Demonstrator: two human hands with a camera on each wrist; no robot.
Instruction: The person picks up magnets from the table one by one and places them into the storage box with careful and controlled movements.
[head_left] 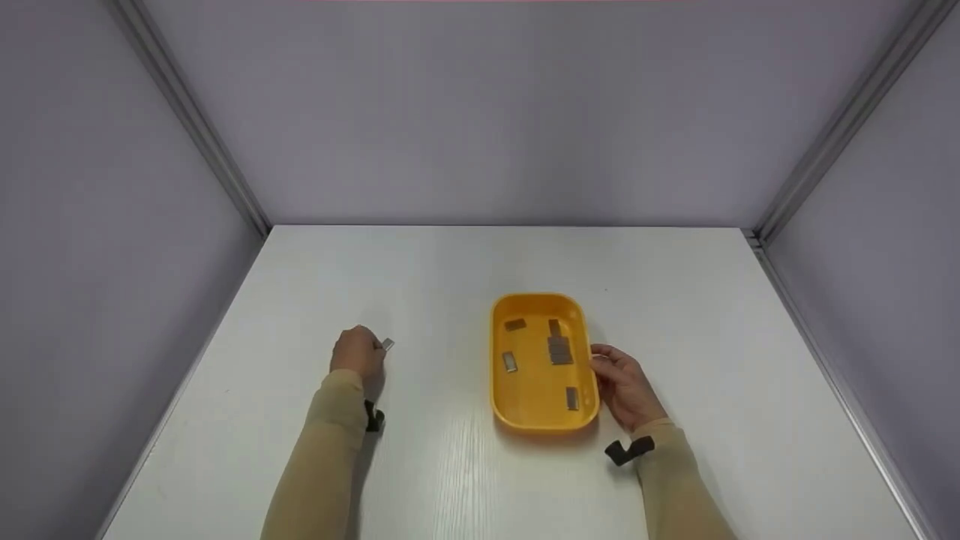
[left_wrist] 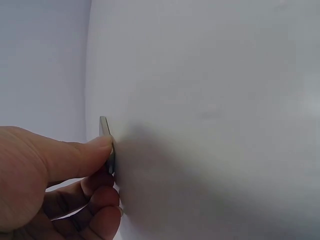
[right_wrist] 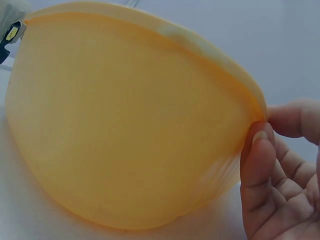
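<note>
An orange oval tray [head_left: 534,401] lies on the white table and holds several small grey metal plates [head_left: 559,349]. My right hand [head_left: 621,382] grips the tray's right rim, thumb on the edge; in the right wrist view the tray's wall [right_wrist: 120,125] fills the frame beside my fingers [right_wrist: 257,160]. My left hand [head_left: 358,352] is left of the tray, just over the table, and pinches one small grey metal plate [head_left: 388,344]. The left wrist view shows that plate [left_wrist: 106,142] edge-on between thumb and fingers.
The white table [head_left: 450,270] is enclosed by grey walls on the left, back and right, with metal rails in the corners. Black straps sit on both wrists.
</note>
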